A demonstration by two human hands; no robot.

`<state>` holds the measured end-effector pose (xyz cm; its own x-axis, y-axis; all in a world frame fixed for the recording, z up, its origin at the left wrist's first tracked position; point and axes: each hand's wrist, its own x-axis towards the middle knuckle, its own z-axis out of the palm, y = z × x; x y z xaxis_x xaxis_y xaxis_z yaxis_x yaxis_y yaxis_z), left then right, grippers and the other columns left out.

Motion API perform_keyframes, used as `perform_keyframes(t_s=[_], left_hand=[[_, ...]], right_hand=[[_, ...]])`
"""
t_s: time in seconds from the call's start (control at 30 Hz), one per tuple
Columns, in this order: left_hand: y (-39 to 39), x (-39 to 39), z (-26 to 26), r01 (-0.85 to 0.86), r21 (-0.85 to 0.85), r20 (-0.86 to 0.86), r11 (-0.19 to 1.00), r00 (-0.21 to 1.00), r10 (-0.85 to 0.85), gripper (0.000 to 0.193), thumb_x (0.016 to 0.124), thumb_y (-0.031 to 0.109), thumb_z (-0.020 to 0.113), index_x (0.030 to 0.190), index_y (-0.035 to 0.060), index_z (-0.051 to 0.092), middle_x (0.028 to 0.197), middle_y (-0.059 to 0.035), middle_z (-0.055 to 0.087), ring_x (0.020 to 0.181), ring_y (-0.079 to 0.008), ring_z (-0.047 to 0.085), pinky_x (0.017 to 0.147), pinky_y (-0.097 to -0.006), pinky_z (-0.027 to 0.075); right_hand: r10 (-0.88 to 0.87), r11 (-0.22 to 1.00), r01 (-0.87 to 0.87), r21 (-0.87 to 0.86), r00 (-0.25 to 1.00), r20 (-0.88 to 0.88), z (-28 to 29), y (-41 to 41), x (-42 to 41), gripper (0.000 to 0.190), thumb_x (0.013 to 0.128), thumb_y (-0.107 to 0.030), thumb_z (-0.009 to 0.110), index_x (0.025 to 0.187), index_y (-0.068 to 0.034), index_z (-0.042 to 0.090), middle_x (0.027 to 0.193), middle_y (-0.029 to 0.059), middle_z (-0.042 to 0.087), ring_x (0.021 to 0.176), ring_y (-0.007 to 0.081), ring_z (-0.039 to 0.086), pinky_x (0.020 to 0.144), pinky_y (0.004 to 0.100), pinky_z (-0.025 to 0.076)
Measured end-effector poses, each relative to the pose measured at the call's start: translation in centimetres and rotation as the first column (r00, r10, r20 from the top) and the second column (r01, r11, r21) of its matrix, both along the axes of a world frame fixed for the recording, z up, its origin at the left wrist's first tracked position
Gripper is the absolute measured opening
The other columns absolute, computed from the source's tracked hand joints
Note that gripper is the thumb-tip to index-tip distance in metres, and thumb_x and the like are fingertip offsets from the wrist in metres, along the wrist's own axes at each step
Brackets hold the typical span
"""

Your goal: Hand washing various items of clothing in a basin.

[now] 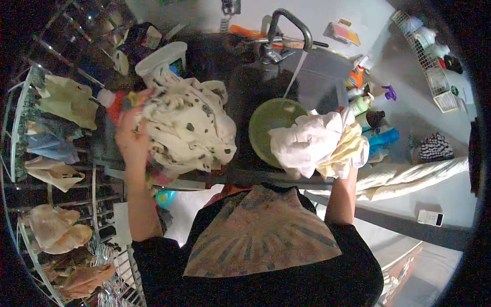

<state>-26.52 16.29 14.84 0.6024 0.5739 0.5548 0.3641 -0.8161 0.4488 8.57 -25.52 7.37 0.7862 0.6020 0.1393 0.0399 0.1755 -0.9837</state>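
Note:
On the left, my left hand is blurred at the edge of a heaped cream cloth with dark spots. Whether its fingers grip the cloth is unclear. A red bottle with a pale cap stands just beyond that hand. My right forearm reaches to a bunched white cloth and a pale yellow cloth, which hide most of the right hand and appear held up by it. The white cloth overlaps the right side of a green basin. Water runs from the curved metal faucet into the basin.
A white tub stands behind the spotted cloth. Several bottles, including an orange spray bottle, line the right side. A rolled pale cloth lies along the right ledge. A wire rack with hanging cloths borders the left.

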Motion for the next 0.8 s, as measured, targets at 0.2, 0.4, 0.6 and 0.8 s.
perform_keyframes(t_s=[0.2,0.4,0.6,0.8], left_hand=[[-3.3,3.5,9.7,0.013,0.078,0.253,0.997,0.967,-0.033,0.027,0.075,0.002,0.065,0.102,0.004,0.063,0.101,-0.0148,0.063,0.101,-0.033,0.06,0.088,-0.0369,0.045],[-10.1,10.6,13.5,0.287,0.437,0.136,0.853,0.916,-0.377,0.024,0.074,0.002,0.07,0.097,0.0039,0.065,0.099,-0.0098,0.065,0.094,-0.0266,0.062,0.086,-0.0351,0.047],[-7.4,9.3,11.0,0.221,-0.207,0.259,0.953,0.952,-0.164,0.027,0.075,0.013,0.078,0.096,0.0021,0.064,0.097,-0.006,0.066,0.087,-0.016,0.06,0.08,-0.0284,0.047],[2.0,3.3,6.3,0.096,-0.218,0.245,0.971,0.969,-0.041,0.027,0.081,0.018,0.073,0.102,0.0031,0.065,0.097,-0.0064,0.065,0.09,-0.016,0.059,0.084,-0.0269,0.045]], right_hand=[[0.112,0.973,-0.134,0.187,0.986,0.124,6.1,2.3,-4.9,0.042,0.089,-0.023,0.059,0.126,-0.005,0.053,0.134,0.0209,0.05,0.124,0.0297,0.048,0.106,0.0407,0.037],[0.515,0.835,-0.536,-0.122,0.686,0.515,9.5,12.2,-8.6,0.039,0.083,-0.017,0.067,0.119,-0.001,0.062,0.14,0.0162,0.045,0.121,0.02,0.05,0.101,0.0299,0.037],[0.514,0.856,-0.436,0.278,0.783,-0.352,7.4,10.5,-4.7,0.038,0.082,-0.008,0.064,0.119,-0.008,0.059,0.11,0.0041,0.064,0.098,0.0145,0.061,0.087,0.0324,0.051],[-0.016,0.904,0.125,0.409,0.966,-0.26,6.9,0.7,2.2,0.045,0.09,-0.022,0.055,0.127,0.001,0.049,0.119,0.0108,0.06,0.104,0.0243,0.061,0.088,0.0346,0.052]])
